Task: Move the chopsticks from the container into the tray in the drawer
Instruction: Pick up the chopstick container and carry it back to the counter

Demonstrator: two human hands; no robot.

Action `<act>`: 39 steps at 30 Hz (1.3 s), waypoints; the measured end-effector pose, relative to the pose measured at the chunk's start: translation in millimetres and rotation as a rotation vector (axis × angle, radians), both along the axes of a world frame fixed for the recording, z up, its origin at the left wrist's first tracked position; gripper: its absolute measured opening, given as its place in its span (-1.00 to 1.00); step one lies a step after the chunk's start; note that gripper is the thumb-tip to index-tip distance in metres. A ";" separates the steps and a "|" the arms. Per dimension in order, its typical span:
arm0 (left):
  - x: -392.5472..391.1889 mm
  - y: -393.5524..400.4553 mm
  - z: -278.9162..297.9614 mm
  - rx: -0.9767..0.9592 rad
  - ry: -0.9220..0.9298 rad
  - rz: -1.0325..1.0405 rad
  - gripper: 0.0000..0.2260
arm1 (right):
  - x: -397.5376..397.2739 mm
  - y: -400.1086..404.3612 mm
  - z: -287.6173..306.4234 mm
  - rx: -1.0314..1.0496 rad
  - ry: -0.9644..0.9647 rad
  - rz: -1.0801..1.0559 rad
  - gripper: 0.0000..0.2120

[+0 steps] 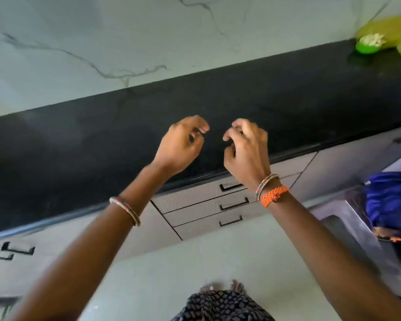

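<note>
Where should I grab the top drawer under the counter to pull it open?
Take the dark bar handle on the top drawer, probably hooking fingers behind it from the front. It lies flat across the drawer face, which is shut. The right hand hangs almost directly above it and holds nothing.

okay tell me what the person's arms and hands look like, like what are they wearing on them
Both forearms are bare, with no sleeves or gloves. The left hand has one thin metal bangle further down the forearm, silvery with a reddish streak. The right hand has two things at the wrist: a thin bangle with red and green beading and, just below it, an orange knotted thread band. I can't make out any rings.
</note>
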State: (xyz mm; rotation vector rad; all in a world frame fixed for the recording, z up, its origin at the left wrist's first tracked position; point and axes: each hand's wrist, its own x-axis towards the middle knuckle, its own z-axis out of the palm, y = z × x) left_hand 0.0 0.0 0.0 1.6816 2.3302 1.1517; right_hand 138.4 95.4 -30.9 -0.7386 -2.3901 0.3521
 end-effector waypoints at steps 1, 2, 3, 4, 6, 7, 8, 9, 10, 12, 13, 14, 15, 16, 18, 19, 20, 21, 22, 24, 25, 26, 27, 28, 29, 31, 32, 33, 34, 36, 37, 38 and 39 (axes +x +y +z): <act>5.6 2.2 -9.1 -0.002 -0.087 0.012 -0.73 | 5.3 -4.0 -4.9 -0.046 -0.021 -0.040 -0.80; 10.4 5.1 -16.0 0.003 -0.179 0.043 -0.73 | 8.7 -6.4 -8.1 -0.062 -0.018 -0.080 -0.79; 16.5 8.1 -28.3 0.019 -0.263 0.033 -0.73 | 14.7 -10.5 -15.2 -0.077 -0.032 -0.120 -0.79; 25.2 10.3 -39.0 0.011 -0.348 0.000 -0.74 | 22.6 -15.7 -23.1 -0.097 -0.051 -0.178 -0.78; 38.2 23.3 -51.1 0.000 -0.423 -0.121 -0.76 | 38.5 -22.9 -30.3 -0.135 -0.020 -0.289 -0.77; 45.1 30.7 -55.0 -0.014 -0.426 -0.192 -0.76 | 45.6 -24.2 -31.3 -0.142 0.012 -0.344 -0.78; 57.4 36.9 -59.8 -0.039 -0.429 -0.271 -0.77 | 56.5 -26.8 -34.4 -0.149 0.042 -0.415 -0.79; 71.8 38.9 -67.4 -0.073 -0.430 -0.350 -0.77 | 68.2 -32.1 -38.7 -0.160 0.037 -0.492 -0.80; 88.0 38.7 -74.7 -0.110 -0.440 -0.419 -0.77 | 81.3 -37.6 -43.2 -0.185 0.025 -0.569 -0.80; 119.9 36.8 -90.8 -0.194 -0.460 -0.533 -0.80 | 110.1 -49.9 -52.5 -0.237 -0.006 -0.683 -0.79; 138.3 36.7 -97.7 -0.228 -0.471 -0.591 -0.81 | 127.8 -57.5 -56.2 -0.255 -0.008 -0.740 -0.79; 156.9 36.7 -103.2 -0.253 -0.492 -0.649 -0.82 | 145.6 -66.4 -58.6 -0.270 0.005 -0.792 -0.79; 177.8 36.9 -105.7 -0.266 -0.508 -0.711 -0.84 | 165.9 -75.3 -60.4 -0.272 0.035 -0.848 -0.79; 199.6 37.2 -105.2 -0.279 -0.511 -0.765 -0.85 | 187.8 -84.6 -61.2 -0.273 0.071 -0.908 -0.79; 242.0 37.9 -101.1 -0.294 -0.510 -0.835 -0.83 | 230.3 -103.3 -62.0 -0.267 0.107 -1.022 -0.78; 267.3 37.0 -97.8 -0.308 -0.518 -0.888 -0.82 | 253.8 -114.5 -61.2 -0.263 0.115 -1.083 -0.77; 295.3 34.7 -95.6 -0.328 -0.529 -0.950 -0.83 | 279.4 -126.8 -61.4 -0.260 0.125 -1.142 -0.77; 324.8 30.6 -94.3 -0.352 -0.533 -1.010 -0.83 | 306.1 -140.4 -61.6 -0.253 0.134 -1.200 -0.76; 349.8 26.9 -94.6 -0.364 -0.529 -1.050 -0.83 | 327.8 -152.4 -63.3 -0.255 0.144 -1.246 -0.76; 415.2 12.3 -96.1 -0.402 -0.507 -1.149 -0.83 | 382.4 -184.0 -66.9 -0.252 0.170 -1.360 -0.73; 448.0 1.1 -98.0 -0.440 -0.499 -1.197 -0.84 | 410.1 -201.4 -69.9 -0.253 0.184 -1.419 -0.73; 480.6 -12.5 -102.0 -0.488 -0.491 -1.243 -0.84 | 437.8 -220.3 -72.4 -0.261 0.197 -1.478 -0.73; 507.2 -24.8 -106.4 -0.526 -0.476 -1.280 -0.85 | 460.8 -236.3 -75.8 -0.270 0.212 -1.523 -0.73; 538.1 -41.0 -111.1 -0.559 -0.461 -1.333 -0.84 | 486.9 -256.0 -79.4 -0.274 0.226 -1.573 -0.74; 567.8 -58.1 -115.3 -0.588 -0.445 -1.389 -0.84 | 511.8 -274.9 -82.3 -0.276 0.237 -1.624 -0.74; 622.0 -97.2 -121.9 -0.640 -0.387 -1.516 -0.81 | 556.3 -315.3 -88.3 -0.293 0.277 -1.744 -0.74; 642.2 -113.8 -122.5 -0.649 -0.353 -1.571 -0.81 | 572.9 -331.3 -90.6 -0.303 0.300 -1.792 -0.73; 665.5 -132.1 -121.6 -0.659 -0.321 -1.628 -0.81 | 591.6 -350.3 -92.3 -0.307 0.326 -1.849 -0.73; 687.2 -148.4 -120.1 -0.670 -0.297 -1.675 -0.81 | 608.9 -368.2 -93.0 -0.305 0.348 -1.904 -0.74; 727.2 -174.7 -114.7 -0.688 -0.266 -1.768 -0.81 | 641.2 -399.2 -93.7 -0.275 0.395 -1.998 -0.74; 743.6 -183.6 -112.3 -0.687 -0.251 -1.812 -0.81 | 654.5 -411.3 -93.7 -0.259 0.418 -2.034 -0.74; 763.0 -193.2 -110.6 -0.693 -0.235 -1.854 -0.80 | 669.7 -424.3 -93.6 -0.244 0.448 -2.077 -0.74; 782.5 -201.8 -109.4 -0.703 -0.224 -1.885 -0.80 | 684.5 -436.4 -93.7 -0.236 0.478 -2.117 -0.74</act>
